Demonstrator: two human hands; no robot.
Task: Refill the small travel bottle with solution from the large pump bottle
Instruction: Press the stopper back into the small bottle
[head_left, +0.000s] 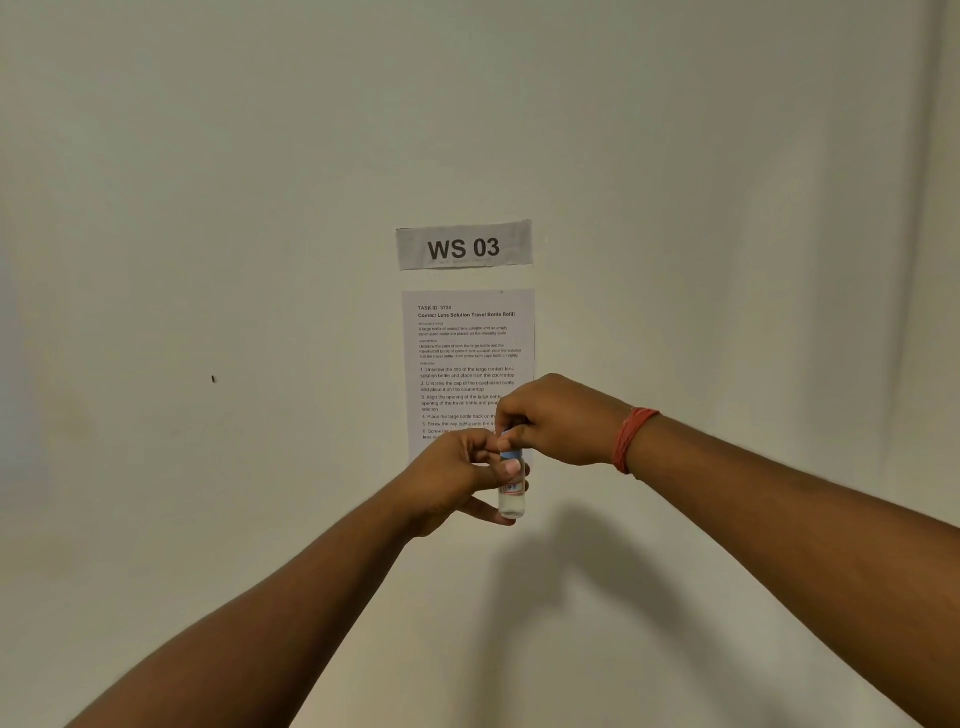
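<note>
Both forearms reached in from the bottom corners and met mid-frame, in front of the wall (208, 208).

Left hand (457, 483) gripped the bottle (511, 501) around its middle: fingers curled round the body, thumb tip pressed on the front just below the cap, one finger under the lower part. Bottle was held in the air, nothing carrying it.

Bottle stood upright, long axis vertical, cap end up, rounded base down. Body was clear, with a small red-printed label partly behind the thumb. It looked to hold clear liquid in the lower part; fill level couldn't be read.

Right hand (556, 423) came in from above and right, fingers bunched and curled down onto the top of the bottle, pinching the blue cap (510, 453). Only a strip of the cap showed between the two hands. Whether it was seated or loose couldn't be told.

Red band (631, 439) sat on the right wrist.

Behind the hands, a task sheet (467, 353) was stuck to the wall, its lower part hidden by the hands. Above it, a "WS 03" sign (464, 245). Arm shadows fell on the wall below right of the bottle.
</note>
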